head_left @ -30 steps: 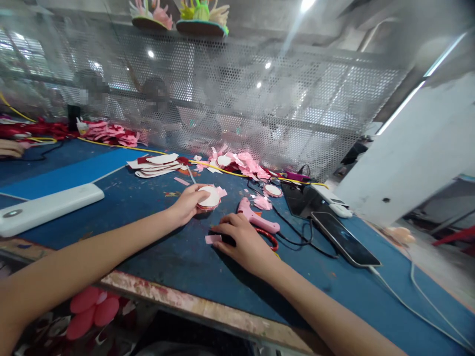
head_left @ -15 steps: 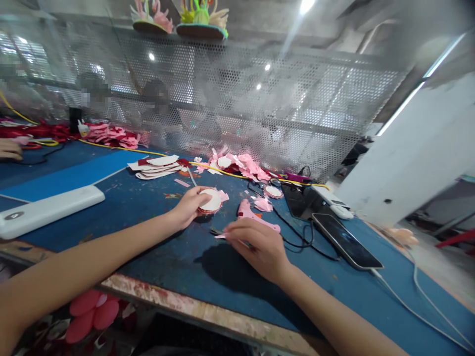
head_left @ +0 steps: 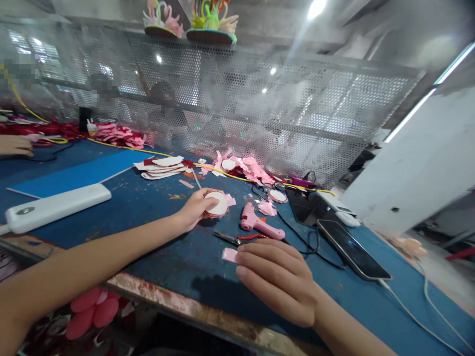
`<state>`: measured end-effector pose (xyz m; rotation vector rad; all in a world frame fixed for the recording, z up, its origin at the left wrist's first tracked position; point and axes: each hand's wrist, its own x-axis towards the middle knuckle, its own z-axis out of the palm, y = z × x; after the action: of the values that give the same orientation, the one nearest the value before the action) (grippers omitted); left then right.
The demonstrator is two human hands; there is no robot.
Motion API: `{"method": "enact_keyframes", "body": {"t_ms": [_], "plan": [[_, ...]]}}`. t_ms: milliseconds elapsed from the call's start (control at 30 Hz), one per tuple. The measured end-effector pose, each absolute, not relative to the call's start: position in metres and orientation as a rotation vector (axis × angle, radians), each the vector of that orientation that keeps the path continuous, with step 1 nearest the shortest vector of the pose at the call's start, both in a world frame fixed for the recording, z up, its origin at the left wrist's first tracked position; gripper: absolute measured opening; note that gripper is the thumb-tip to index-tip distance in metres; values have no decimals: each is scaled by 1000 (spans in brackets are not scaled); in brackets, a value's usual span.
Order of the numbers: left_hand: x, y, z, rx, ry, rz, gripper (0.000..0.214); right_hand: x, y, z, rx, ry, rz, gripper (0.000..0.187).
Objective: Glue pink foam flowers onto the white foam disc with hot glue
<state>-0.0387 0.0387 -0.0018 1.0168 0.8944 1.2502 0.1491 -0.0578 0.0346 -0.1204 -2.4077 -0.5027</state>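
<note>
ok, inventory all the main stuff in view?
Table: 1, blue, foreground
Pistol-shaped glue gun: 1, pink, mid-table
Metal scissors: 1, red-handled, beside glue gun
Round discs: at least 3, white-faced, mid-table to far edge
Thin strips: at least 2, pink, centre
Crumpled scraps: uncounted, pink, far edge
Flat cutouts: stack, mostly white, far edge
Rectangular phone: 1, dark-screened, right
Oblong device: 1, white, left
Rectangular board: 1, blue, left
Perforated metal screen: 1, grey, behind table
Swan-like figures: uncounted, mixed, above screen
Co-worker's hand: 1, far left
Left hand: 1, centre, gripping disc
Right hand: 1, foreground, holding strip
</note>
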Motion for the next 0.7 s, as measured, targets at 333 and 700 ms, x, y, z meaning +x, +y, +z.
{"method": "enact_keyframes", "body": {"t_ms": [333, 700], "plan": [[-35, 30, 0, 1240, 757, 1242, 37, 143, -17, 11, -983, -1563, 573, 9], [-32, 13, 6, 1392, 785, 1166, 36, 140, -10, 5, -1079, -1294, 1095, 38]]}}
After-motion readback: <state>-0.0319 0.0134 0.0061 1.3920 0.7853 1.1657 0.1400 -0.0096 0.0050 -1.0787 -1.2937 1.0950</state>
